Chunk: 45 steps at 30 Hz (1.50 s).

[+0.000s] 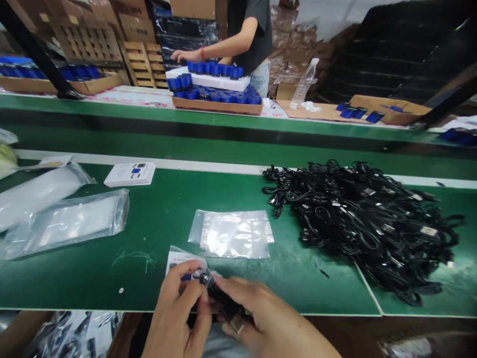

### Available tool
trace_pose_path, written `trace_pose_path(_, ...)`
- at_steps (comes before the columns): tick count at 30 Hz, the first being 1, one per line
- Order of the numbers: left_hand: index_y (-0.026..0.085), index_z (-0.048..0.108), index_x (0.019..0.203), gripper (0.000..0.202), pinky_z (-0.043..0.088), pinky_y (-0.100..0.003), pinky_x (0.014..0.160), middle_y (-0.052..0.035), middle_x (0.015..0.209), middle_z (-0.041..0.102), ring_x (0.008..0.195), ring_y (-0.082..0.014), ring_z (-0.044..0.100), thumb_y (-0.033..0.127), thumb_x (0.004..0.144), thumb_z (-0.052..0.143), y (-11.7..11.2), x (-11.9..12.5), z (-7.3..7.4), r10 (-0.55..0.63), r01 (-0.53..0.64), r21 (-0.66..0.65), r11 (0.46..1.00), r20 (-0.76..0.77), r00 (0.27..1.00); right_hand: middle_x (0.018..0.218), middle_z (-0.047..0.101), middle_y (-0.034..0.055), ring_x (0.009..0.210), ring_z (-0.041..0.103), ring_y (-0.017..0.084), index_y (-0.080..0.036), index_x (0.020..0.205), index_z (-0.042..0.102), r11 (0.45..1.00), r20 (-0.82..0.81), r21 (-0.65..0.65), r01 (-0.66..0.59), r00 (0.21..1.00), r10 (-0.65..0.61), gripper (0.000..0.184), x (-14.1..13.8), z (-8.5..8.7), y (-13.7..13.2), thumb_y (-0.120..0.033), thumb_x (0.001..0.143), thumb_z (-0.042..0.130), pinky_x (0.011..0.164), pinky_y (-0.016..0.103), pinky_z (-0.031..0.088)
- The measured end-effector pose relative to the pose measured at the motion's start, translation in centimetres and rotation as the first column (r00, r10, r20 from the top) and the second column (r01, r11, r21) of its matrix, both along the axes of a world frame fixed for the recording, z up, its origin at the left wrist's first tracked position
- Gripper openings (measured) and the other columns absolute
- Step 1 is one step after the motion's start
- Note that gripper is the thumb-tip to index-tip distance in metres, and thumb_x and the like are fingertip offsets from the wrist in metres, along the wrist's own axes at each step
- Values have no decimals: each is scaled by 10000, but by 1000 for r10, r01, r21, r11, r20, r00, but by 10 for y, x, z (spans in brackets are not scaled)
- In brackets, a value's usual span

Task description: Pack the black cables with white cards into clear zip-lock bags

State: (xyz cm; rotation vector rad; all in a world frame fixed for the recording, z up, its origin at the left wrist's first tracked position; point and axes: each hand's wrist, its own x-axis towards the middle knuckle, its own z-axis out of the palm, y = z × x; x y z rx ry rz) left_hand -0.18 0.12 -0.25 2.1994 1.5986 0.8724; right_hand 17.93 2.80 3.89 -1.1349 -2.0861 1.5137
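Note:
Near the front edge of the green table, my left hand (182, 308) pinches a small clear plastic bag (179, 256) with a printed leaflet in it. My right hand (257, 308) is closed around a bundled black USB cable (227, 301), its metal plug pointing down toward me. The cable's far end touches the bag's mouth; how far in it sits I cannot tell. Just beyond my hands lies a stack of clear bags (236, 233). To the right spreads a large heap of black USB cables (365, 219).
White printed leaflets (128, 174) are stacked at the left, beside large plastic packs (67, 219). Below the table edge stands a box of filled bags (74, 333). Across the belt, a co-worker (238, 42) reaches over a tray of blue items (219, 97). A plastic bottle (303, 84) stands nearby.

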Motion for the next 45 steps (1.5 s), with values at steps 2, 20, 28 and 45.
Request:
trace_pose_path(2,222,501,778,151,491,-256,775,-71,1170,436,924,-149,590,134,867,417,-2,2,-1,14,-14,-10,1000,31,999,950,693,23,855,662,167,-269,1231,608,997,-82,5,76,994,-75,484,-1,-7,-1,-36,829,476,788,256,516)
trace_pose_path(20,223,519,766,138,448,-331,828,-68,1213,448,940,-183,542,144,848,442,-4,8,-2,103,-99,-41,994,94,990,868,742,-14,786,691,174,-289,1102,704,961,-191,-80,265,942,-276,386,-12,-24,-6,-72,847,513,710,244,522)
trace_pose_path(28,220,527,729,177,448,-362,823,-74,1213,449,995,-208,509,121,839,429,-6,12,1,86,-91,70,993,82,993,571,633,-7,501,560,135,-190,604,618,778,-113,116,618,786,-608,130,-30,-36,-9,-159,731,619,494,217,419)
trace_pose_path(45,267,594,1051,437,433,-401,828,-50,1020,741,937,-287,665,491,691,697,8,-7,32,-96,101,33,994,-127,987,537,541,-68,497,468,85,-163,534,540,951,-36,4,310,950,-309,228,-14,-20,5,20,612,651,496,184,310)
